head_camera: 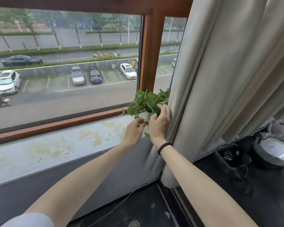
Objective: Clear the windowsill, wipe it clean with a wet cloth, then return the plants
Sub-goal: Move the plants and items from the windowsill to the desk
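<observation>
Head view shows the big window and, on the right, a long pale curtain that hangs down past the end of the windowsill. The sill has yellow-brown stains, so I judge the wiping is not yet done.

The plant stands in a white pot at the right end of the sill, just beside the curtain, and some leaves touch it. Both hands are at the pot. The right hand has its fingers stretched out among the leaves on the curtain side and grasps nothing. The left hand curls toward the left side of the pot, but I cannot tell if it already grasps it.

The risks as I see them:
- A lift with such a loose hold may tip the pot.
- The curtain may catch the leaves and drag the plant.
- Stems may break under the right fingers.
</observation>
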The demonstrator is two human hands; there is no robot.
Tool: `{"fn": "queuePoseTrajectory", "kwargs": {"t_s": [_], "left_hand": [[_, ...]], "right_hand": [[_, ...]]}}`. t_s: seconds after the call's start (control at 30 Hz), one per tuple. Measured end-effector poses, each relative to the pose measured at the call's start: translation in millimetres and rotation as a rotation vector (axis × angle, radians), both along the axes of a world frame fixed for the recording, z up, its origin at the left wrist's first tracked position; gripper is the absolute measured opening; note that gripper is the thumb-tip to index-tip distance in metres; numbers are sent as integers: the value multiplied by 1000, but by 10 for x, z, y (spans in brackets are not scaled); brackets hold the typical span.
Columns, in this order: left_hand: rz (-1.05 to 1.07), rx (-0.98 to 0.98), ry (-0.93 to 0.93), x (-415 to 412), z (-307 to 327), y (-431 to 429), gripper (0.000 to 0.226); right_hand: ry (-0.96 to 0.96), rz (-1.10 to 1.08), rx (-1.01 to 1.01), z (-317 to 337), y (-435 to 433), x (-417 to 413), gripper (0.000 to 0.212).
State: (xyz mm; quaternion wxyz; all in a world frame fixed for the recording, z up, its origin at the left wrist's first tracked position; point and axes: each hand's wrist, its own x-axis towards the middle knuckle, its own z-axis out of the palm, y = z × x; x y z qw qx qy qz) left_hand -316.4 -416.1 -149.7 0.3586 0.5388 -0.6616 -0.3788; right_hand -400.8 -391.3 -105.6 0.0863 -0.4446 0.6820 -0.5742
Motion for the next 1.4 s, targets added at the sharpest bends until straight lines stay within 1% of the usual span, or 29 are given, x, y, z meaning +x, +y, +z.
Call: {"fn": "queuePoseTrajectory", "kwargs": {"t_s": [0.07,0.13,0.17,0.27,0.33,0.4,0.43,0.5,0.6,0.67,0.73,0.77,0.83,0.93,1.0,1.1,1.2,1.3,1.4], "left_hand": [[42,-53,31,-105,47,-123,25],[72,-86,13,-169,81,-244,27],[66,-67,-4,-184,93,-307,28],[-47,33,-129,-252,72,-495,26],[-118,86,-196,-316,123,-559,24],[-140,162,-222,-362,149,-615,20],[-134,234,-192,-390,139,-654,17],[-91,383,-64,-435,100,-718,15],[-39,493,78,-522,87,-794,17],[-11,577,207,-573,94,-825,14],[7,633,266,-607,42,-898,27],[9,643,263,-623,34,-929,32],[26,651,276,-644,34,-952,31],[46,681,419,-669,113,-915,29],[85,691,473,-674,122,-915,29],[99,668,473,-661,165,-899,23],[86,564,495,-639,279,-863,14],[100,449,456,-583,497,-878,23],[127,391,411,-503,726,-835,27]], "right_hand": [[-54,-85,-31,23,-108,-116,44],[-124,-142,-75,47,-228,-210,48],[-151,-155,-76,64,-270,-245,47],[-224,-202,-2,59,-383,-320,41],[-372,-240,25,91,-464,-409,43],[-544,-294,23,130,-546,-520,45],[-593,-313,20,133,-591,-585,46],[-635,-309,51,122,-658,-699,47],[-684,-276,75,81,-752,-854,53],[-683,-272,106,13,-800,-1000,61],[-687,-265,171,-83,-875,-1169,64],[-685,-271,189,-106,-889,-1240,65],[-676,-276,184,-49,-849,-1265,66],[-670,-249,208,62,-737,-1271,63],[-668,-236,223,85,-685,-1297,62],[-652,-237,242,79,-645,-1300,62],[-688,-202,260,97,-601,-1274,60],[-692,-79,333,195,-458,-1252,44],[-738,35,346,308,-360,-1165,40]]}}
